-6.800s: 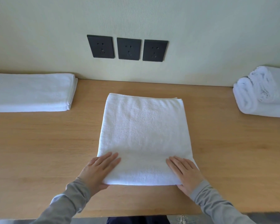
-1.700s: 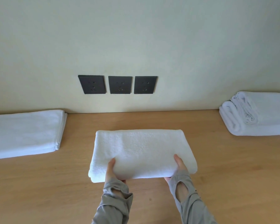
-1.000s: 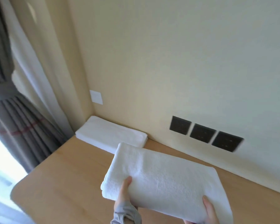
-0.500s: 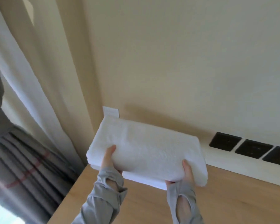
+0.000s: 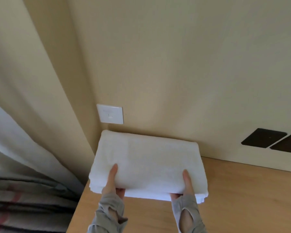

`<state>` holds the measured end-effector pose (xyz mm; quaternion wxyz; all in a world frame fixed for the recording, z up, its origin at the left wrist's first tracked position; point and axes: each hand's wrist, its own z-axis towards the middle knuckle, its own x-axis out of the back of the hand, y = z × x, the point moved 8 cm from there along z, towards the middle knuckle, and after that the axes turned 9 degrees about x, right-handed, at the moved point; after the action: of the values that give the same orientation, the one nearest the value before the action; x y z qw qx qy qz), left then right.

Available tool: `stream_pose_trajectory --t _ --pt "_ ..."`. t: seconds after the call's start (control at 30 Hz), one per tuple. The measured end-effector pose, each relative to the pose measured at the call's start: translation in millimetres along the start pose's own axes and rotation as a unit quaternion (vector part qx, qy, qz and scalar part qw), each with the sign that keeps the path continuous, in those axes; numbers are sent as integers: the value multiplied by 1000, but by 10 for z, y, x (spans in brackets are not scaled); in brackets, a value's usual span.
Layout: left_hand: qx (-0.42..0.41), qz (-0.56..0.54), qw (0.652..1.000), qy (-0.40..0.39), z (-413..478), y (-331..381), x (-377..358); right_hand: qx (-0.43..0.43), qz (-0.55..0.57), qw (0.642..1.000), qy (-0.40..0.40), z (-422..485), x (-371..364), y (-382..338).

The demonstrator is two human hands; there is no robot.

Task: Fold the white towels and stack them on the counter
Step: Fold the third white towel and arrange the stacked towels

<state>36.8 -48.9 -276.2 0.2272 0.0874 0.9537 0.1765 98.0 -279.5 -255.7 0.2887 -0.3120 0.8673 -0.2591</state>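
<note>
In the head view, a folded white towel (image 5: 146, 165) sits in the lower middle of the frame, at the left end of the wooden counter (image 5: 242, 199) and close against the cream wall (image 5: 175, 64). Both hands hold it at its near edge. The left hand (image 5: 113, 184) grips the lower left part, with the thumb lying straight on top of the cloth and the other fingers under it, where I cannot see them. The right hand (image 5: 186, 185) grips the lower right part in the same way, thumb on top and the rest hidden below. Grey sleeves (image 5: 111, 214) cover both wrists, each with a hole where the thumb comes out. Under the near edge of the towel some more white layers show at the lower left and lower right corners; I cannot tell if they are part of this towel or another one below it. Just above the far left corner of the towel, a white wall plate (image 5: 110, 114) is fixed on the wall. At the right edge of the frame, two black sockets (image 5: 264, 137) are on the wall above the counter. On the left side hangs a pale curtain (image 5: 15, 115), and in the lower left corner there is a grey fabric with red stripes (image 5: 15, 207).
</note>
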Motion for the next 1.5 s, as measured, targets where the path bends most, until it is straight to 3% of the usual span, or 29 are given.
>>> stream_pose_trajectory --t 0.07,0.17,0.3,0.47,0.7,1.0,1.07,1.13,1.2,1.23,1.27,1.33,1.37,1.4,1.43,1.5 --pt "-6 20 1000 -13 -11 38 -16 12 -19 1000 10 28 53 -19" --pt "-54 76 995 45 -2 271 188 40 -130 989 59 147 273 -205" --pt "-91 203 974 51 65 732 378 10 -235 969 -73 365 323 -500" --pt "-64 368 927 36 156 924 100 7 -437 888 -143 556 128 -676" --pt "-128 381 916 16 139 910 186 73 -418 891 -162 560 56 -752" --pt "-151 411 899 10 96 918 136 118 -386 899 -170 600 114 -776" --pt "-162 450 878 28 60 923 111 121 -431 880 -157 569 97 -752" --pt "-189 530 823 79 -10 956 75 125 -496 851 -118 540 114 -767" --pt "-275 635 704 158 -171 1052 -36 190 -565 800 -64 422 84 -892" --pt "-344 651 655 174 -318 1072 -161 281 -615 737 -23 318 24 -1039" --pt "-418 649 614 163 -499 1036 -340 403 -644 650 5 131 -128 -1167" --pt "-513 682 509 110 -766 756 -771 608 -633 478 -29 -376 -583 -1070" --pt "-515 724 451 85 -798 555 -963 631 -645 423 -83 -498 -807 -859" --pt "-501 761 409 61 -759 380 -1100 600 -679 395 -148 -513 -994 -614" --pt "-476 791 382 49 -669 260 -1167 551 -722 371 -195 -461 -1110 -387" --pt "-441 824 353 42 -438 226 -1151 478 -785 330 -217 -237 -1104 -181"
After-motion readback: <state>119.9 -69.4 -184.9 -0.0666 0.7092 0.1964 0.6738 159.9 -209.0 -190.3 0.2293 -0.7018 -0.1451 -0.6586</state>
